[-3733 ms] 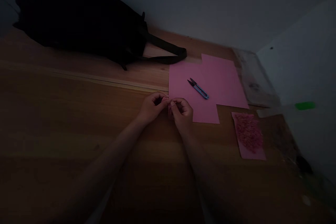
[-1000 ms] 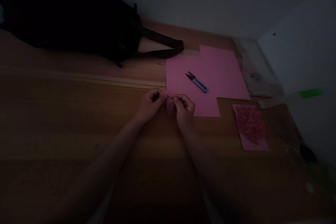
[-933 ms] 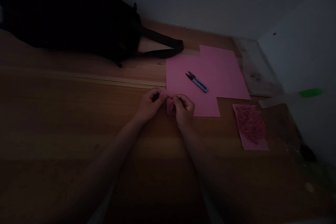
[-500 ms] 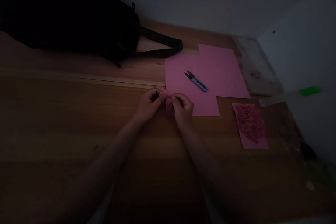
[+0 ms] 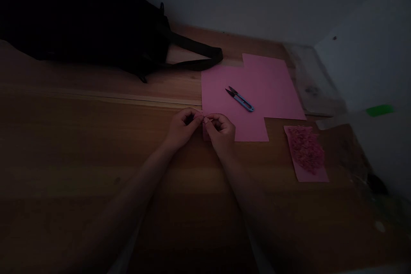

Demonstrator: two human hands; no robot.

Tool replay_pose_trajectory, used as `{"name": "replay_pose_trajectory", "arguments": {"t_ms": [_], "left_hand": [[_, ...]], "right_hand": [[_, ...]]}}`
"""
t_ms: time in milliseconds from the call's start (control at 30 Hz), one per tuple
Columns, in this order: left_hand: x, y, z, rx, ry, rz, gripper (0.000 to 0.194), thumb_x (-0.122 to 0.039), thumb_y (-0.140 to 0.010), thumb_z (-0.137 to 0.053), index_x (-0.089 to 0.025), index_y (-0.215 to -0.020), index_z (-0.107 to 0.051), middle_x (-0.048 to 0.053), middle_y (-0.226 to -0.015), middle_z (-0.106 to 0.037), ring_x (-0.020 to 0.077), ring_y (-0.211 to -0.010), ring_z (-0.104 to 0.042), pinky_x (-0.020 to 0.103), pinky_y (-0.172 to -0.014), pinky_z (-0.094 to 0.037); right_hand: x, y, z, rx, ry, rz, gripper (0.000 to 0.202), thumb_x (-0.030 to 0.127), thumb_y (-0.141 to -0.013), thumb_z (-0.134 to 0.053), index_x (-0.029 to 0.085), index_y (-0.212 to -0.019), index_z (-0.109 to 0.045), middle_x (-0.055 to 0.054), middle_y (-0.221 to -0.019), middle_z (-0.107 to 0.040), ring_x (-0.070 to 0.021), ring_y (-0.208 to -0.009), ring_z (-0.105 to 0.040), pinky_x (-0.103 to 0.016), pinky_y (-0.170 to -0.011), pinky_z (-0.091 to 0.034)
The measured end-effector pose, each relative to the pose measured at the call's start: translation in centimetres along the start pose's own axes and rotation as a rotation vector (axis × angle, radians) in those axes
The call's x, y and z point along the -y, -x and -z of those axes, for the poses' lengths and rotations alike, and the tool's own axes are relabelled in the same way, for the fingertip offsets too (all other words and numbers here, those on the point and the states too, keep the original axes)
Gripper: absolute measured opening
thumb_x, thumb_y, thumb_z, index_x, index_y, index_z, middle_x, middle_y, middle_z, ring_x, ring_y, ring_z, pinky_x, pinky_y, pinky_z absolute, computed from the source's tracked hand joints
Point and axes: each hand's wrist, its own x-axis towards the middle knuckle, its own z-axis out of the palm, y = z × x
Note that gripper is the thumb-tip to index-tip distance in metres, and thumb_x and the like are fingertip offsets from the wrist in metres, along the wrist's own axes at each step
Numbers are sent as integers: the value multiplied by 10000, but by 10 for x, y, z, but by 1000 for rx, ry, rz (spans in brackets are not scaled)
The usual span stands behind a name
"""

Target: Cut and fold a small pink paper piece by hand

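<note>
My left hand is closed, thumb and forefinger pinching a small pink piece that looks like paper. Its fine detail is lost in the dim light. Fingertip to fingertip with it, my right hand is also closed in a pinch at the same pink piece. Both hands are over the left front part of a pink paper sheet. Beyond them, thread snips with blue handles and dark blades lie on that sheet, blades toward the upper left.
A second pink sheet overlaps at the right. A heap of curly pink shreds rests on a small pink card. A black bag with its strap lies at the back left of the wooden table. Clear plastic is near the wall.
My right thumb and fingers have shifted slightly left, closer against the left fingertips. The left hand keeps its pinch, and the snips, sheets and heap are unmoved.
</note>
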Motion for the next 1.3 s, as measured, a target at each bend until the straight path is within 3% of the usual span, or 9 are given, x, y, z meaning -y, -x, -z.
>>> {"name": "replay_pose_trajectory", "arguments": {"t_ms": [1300], "left_hand": [[1, -2, 0, 3, -40, -23, 116, -280, -732, -581, -180, -676, -563, -7, -698, -593, 127, -693, -541, 256, -682, -442]], "right_hand": [[0, 0, 1, 3, -7, 25, 93, 278, -726, -577, 188, -726, -600, 55, -500, -521, -73, -441, -469, -195, -428, -381]]}}
